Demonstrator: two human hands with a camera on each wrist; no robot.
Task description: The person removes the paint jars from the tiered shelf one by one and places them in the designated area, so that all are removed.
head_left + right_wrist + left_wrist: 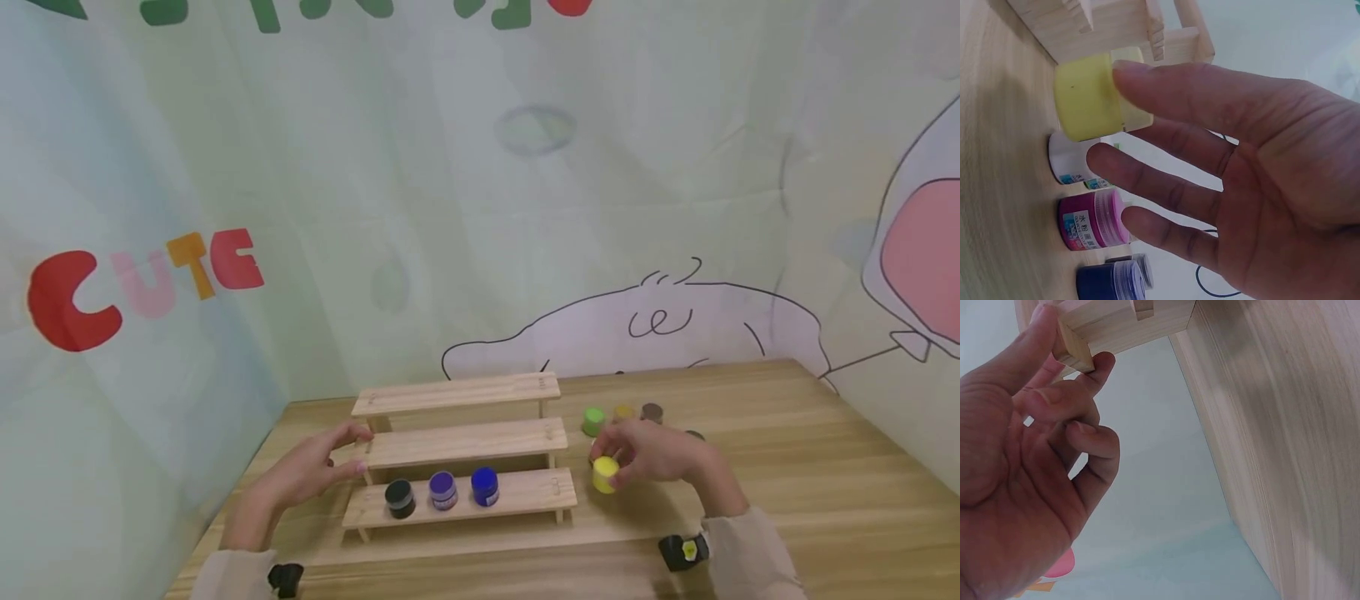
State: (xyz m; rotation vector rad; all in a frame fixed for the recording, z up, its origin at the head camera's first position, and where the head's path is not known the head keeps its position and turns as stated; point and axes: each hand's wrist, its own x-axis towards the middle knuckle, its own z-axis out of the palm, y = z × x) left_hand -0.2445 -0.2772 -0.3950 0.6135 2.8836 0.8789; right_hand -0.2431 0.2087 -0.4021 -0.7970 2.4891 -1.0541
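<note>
A three-tier wooden rack (468, 444) stands on the table. My left hand (300, 471) is at its left end; in the left wrist view, thumb and a finger pinch the end of a rack board (1075, 350). The bottom tier holds a black paint jar (400, 498), a purple paint jar (443, 491) and a blue paint jar (484, 487). Right of the rack, my right hand (651, 452) pinches a yellow paint jar (605, 476). The thumb lies across its pale end in the right wrist view, with the other fingers partly hidden behind.
Behind my right hand are a green jar (593, 422), an ochre jar (623, 412) and a brownish jar (652, 412). The right wrist view also has a white jar (1066, 156), a magenta jar (1085, 219) and a dark blue jar (1097, 282). A printed curtain (420, 208) hangs behind the table.
</note>
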